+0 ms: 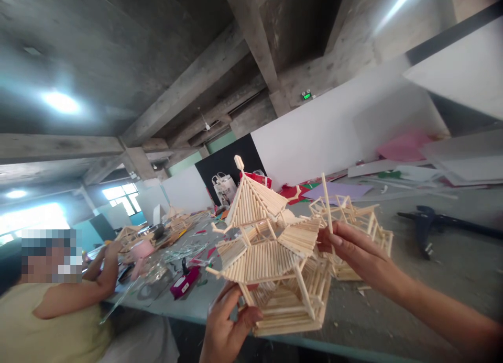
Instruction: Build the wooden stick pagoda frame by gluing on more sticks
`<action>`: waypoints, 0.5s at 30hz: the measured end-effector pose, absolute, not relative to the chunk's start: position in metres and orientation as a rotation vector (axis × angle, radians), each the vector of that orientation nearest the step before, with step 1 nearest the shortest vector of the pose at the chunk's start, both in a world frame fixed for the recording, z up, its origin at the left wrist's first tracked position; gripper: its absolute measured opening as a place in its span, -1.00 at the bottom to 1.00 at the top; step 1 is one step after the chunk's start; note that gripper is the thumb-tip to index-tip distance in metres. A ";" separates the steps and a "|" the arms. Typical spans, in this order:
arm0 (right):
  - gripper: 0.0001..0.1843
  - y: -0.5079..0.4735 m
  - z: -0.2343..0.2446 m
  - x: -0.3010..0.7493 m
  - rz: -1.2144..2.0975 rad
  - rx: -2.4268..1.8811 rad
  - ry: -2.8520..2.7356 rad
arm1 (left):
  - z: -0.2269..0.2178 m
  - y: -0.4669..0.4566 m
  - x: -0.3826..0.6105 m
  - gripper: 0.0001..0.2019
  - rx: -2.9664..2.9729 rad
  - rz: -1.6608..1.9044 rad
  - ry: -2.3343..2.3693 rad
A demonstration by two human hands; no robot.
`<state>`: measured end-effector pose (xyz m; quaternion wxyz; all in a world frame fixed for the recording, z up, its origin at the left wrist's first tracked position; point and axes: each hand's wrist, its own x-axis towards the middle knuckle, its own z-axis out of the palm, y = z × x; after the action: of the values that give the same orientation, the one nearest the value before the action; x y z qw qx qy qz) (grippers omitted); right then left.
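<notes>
Concrete ceiling (176,43) spanned over a cluttered bench (467,263). Co-worker (63,316) in yellow sat at left. Stick pavilion (267,261) was at the bench's near edge, partial stick frame (363,212) behind. Left hand (230,321): grip was clamped on the pavilion's lower side. Right hand (353,250): grip was pinched on a thin stick (326,198), near-upright beside the pavilion.

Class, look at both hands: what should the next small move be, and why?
Probably ease the thin stick slightly closer to the lower roof: the right hand pinches it nearly upright beside that roof's edge, while the left hand holds the wooden model near its base.
</notes>
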<state>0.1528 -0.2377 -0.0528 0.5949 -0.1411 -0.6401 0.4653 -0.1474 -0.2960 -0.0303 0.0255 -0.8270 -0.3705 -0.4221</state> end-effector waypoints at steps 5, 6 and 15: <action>-0.79 -0.239 -0.049 0.152 1.073 -0.328 -1.495 | -0.029 -0.299 -0.148 -0.73 -2.550 -1.337 -1.174; -0.79 -0.239 -0.048 0.152 1.086 -0.319 -1.489 | -0.029 -0.300 -0.149 -0.73 -2.548 -1.352 -1.182; -0.71 -0.246 -0.042 0.150 1.097 -0.366 -1.508 | -0.027 -0.301 -0.153 -0.69 -2.526 -1.648 -1.348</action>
<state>0.1501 -0.2462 -0.0416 0.5816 -0.1566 -0.6454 0.4698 -0.1530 -0.3009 -0.0275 -0.0810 -0.7621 -0.4067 -0.4972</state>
